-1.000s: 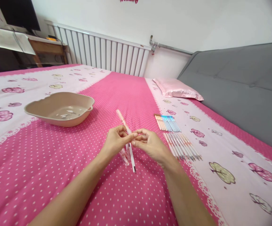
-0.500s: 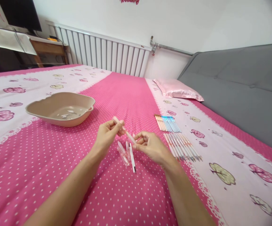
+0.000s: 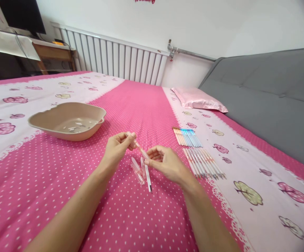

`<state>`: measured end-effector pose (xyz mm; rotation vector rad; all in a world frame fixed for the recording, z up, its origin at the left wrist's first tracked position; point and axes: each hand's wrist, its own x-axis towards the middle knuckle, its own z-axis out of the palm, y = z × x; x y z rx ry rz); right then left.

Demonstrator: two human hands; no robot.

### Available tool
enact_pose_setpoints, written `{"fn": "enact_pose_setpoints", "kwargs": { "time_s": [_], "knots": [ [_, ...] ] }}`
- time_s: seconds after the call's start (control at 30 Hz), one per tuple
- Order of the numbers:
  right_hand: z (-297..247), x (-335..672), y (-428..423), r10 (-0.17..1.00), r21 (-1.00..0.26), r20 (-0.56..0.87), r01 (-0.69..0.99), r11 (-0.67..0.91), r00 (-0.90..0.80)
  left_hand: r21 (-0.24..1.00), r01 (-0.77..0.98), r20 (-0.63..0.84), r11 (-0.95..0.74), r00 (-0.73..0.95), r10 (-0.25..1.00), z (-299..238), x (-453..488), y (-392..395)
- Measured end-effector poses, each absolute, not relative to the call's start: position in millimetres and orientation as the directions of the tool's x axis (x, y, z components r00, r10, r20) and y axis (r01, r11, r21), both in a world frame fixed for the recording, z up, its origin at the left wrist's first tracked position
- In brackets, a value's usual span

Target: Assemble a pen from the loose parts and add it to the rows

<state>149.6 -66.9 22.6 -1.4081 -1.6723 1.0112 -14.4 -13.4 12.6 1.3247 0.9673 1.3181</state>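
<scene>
Both hands meet over the pink dotted bedspread [image 3: 62, 182]. My left hand [image 3: 119, 147] pinches one end of a thin pale pink pen [image 3: 139, 149], and my right hand [image 3: 165, 162] pinches the other end, so the pen spans the gap between them. Below the hands lie a few loose pen parts [image 3: 141, 169], clear tubes and a white refill with a dark tip. To the right of my right hand lies a row of assembled white pens [image 3: 203, 162], and beyond it a row of orange and blue pens [image 3: 186, 136].
A beige shallow bowl [image 3: 49, 122] with small scraps inside sits at the left on the bed. A pink pillow [image 3: 198, 99] lies at the back right beside a grey padded headboard [image 3: 267, 98]. A white radiator [image 3: 110, 57] lines the far wall.
The pen has tilted down from pointing up and away to lying lower between the hands. My left hand has shifted left to the pen's far end, and the hands have drawn apart.
</scene>
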Motion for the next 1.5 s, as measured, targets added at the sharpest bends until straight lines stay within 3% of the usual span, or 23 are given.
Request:
{"fn": "enact_pose_setpoints", "kwargs": {
  "time_s": [0.2, 0.47, 0.63, 0.7, 0.8, 0.9, 1.0, 1.17, 1.5],
  "knots": [
    [20, 145, -67, 0.984, -0.811, 0.177, 0.561, 0.166, -0.035, 0.977, -0.064, 0.212, -0.204, 0.165, 0.963, 8, -9, -15],
    [20, 147, -66, 0.985, -0.738, 0.173, 0.662, 0.131, -0.002, 0.986, -0.036, 0.165, -0.161, 0.206, 0.965, 5, -5, -14],
    [26, 159, -68, 0.986, -0.664, 0.132, 0.748, 0.012, 0.101, 0.963, 0.216, 0.118, -0.163, 0.210, 0.971, 0, -5, -12],
    [28, 167, -67, 0.978, -0.586, 0.122, 0.808, -0.066, 0.168, 0.912, 0.340, 0.170, -0.230, 0.197, 0.966, -5, -8, -9],
    [28, 186, -63, 0.942, -0.371, 0.094, 0.889, -0.267, 0.322, 0.843, 0.447, 0.245, -0.298, 0.173, 0.954, -14, -12, -1],
    [25, 207, -59, 0.879, -0.174, 0.044, 0.870, -0.462, 0.475, 0.809, 0.501, 0.260, -0.308, 0.165, 0.951, -17, -16, 5],
    [22, 225, -56, 0.832, -0.091, -0.023, 0.828, -0.554, 0.554, 0.786, 0.543, 0.247, -0.297, 0.165, 0.955, -16, -18, 6],
    [21, 235, -56, 0.820, -0.051, -0.132, 0.822, -0.567, 0.557, 0.741, 0.600, 0.236, -0.300, 0.185, 0.954, -12, -17, 4],
    [21, 242, -59, 0.824, -0.070, -0.148, 0.825, -0.561, 0.547, 0.696, 0.637, 0.256, -0.332, 0.211, 0.943, -11, -16, 2]
  ]
}}
